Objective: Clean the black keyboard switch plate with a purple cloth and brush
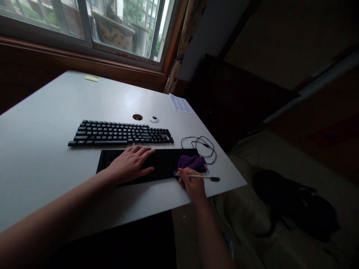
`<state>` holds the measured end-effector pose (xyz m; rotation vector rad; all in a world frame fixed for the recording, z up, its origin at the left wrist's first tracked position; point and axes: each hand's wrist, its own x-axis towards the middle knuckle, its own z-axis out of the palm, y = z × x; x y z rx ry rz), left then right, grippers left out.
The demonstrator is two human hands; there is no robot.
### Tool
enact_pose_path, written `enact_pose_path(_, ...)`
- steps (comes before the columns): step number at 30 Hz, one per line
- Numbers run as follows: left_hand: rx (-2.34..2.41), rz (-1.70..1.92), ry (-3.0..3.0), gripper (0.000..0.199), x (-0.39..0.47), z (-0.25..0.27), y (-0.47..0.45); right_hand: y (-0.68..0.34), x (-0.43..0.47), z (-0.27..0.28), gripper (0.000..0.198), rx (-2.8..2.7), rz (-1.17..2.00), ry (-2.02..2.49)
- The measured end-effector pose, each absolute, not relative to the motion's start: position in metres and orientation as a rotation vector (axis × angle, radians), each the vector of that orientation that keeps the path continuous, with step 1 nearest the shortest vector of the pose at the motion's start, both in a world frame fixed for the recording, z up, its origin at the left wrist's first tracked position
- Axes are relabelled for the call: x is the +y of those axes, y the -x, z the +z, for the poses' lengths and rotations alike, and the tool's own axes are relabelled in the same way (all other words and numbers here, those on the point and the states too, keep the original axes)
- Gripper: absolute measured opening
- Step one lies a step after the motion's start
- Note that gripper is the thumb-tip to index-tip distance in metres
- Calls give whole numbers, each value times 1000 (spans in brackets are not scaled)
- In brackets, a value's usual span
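Note:
On the white table lies a black keyboard base (165, 160), with no keycaps that I can make out. My left hand (131, 162) rests flat on its left part, fingers stretched out. At the base's front right, my right hand (192, 183) grips a thin, light-handled brush (199, 176), whose dark bristles point to the right. The handle's other end meets a bunched purple cloth (192, 162) lying over the base's right end. Whether my fingers also pinch the cloth is unclear. Behind the base, black keycaps (117, 132) are laid out in keyboard order.
A thin black cable (206, 145) coils right of the base. Farther back are a cable hole (137, 117), its round white cover (154, 119), a printed sheet (181, 103) and a yellow note (91, 78). The table's corner (245, 183) is at right, beside a dark bag-like object (294, 201).

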<state>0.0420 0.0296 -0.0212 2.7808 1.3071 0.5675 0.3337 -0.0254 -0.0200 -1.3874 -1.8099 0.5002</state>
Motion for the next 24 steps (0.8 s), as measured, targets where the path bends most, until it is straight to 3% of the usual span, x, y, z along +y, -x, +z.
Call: enact_pose_path(24, 1309, 573, -2760, 71, 28, -19, -42, -342, -27, -31, 41, -1456, 534, 1345)
